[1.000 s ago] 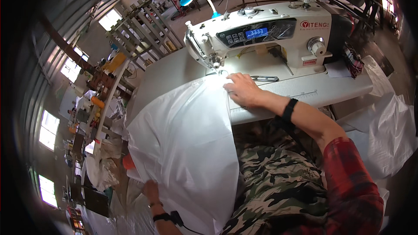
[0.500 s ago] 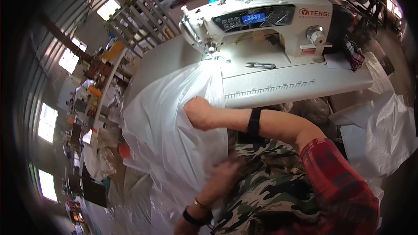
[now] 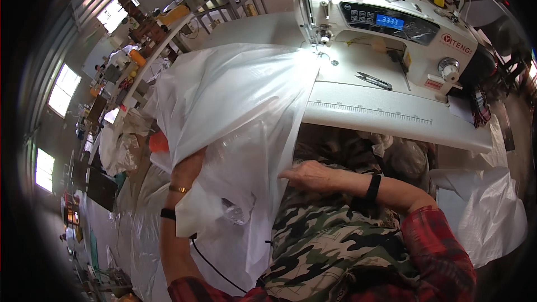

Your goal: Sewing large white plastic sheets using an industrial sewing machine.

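White, thin, glossy: the sheet (image 3: 235, 92) looks like plastic. Head view: its upper corner lies at the needle end of the sewing machine (image 3: 391, 19), in a bright patch of light, probably anchored under the foot, though glare hides the contact. The rest fans left over the table (image 3: 361, 95) and hangs in folds beside my camouflage-clad lap (image 3: 341, 246), that side apparently leaving room for its bulk. My left hand (image 3: 189, 169) is raised at the sheet's far lower side, likely bearing some weight; the sheet covers my fingers, so their spread I cannot tell. My right hand (image 3: 313, 176) is narrow, fingers curled, tips at the sheet's right edge; whether they pinch it, I cannot tell. Snips (image 3: 375, 81) lie right of the needle, presumably for easy reach.
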